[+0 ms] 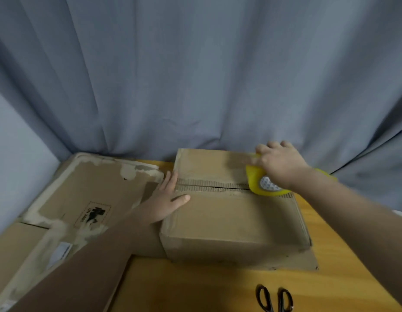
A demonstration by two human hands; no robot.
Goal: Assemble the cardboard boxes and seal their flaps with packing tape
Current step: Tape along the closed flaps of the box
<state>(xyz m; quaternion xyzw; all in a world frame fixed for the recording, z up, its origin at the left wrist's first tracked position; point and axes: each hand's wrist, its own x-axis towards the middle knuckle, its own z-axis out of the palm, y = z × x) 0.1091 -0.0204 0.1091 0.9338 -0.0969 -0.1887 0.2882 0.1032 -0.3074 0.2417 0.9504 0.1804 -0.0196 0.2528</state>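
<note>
Looking down, I see the cardboard box (236, 212) in the middle of the frame on the wooden surface (195, 289). Its two top flaps are folded shut, with a dark seam between them. My left hand (166, 199) lies flat against the box's left edge, fingers straight and thumb on the near flap. My right hand (278, 163) curls over the yellow tape roll (256, 185), which sits on the seam at the box's right end. Flattened cardboard (89, 194) lies at the left, touching the box. Black scissors (274, 298) rest at the lower right.
</note>
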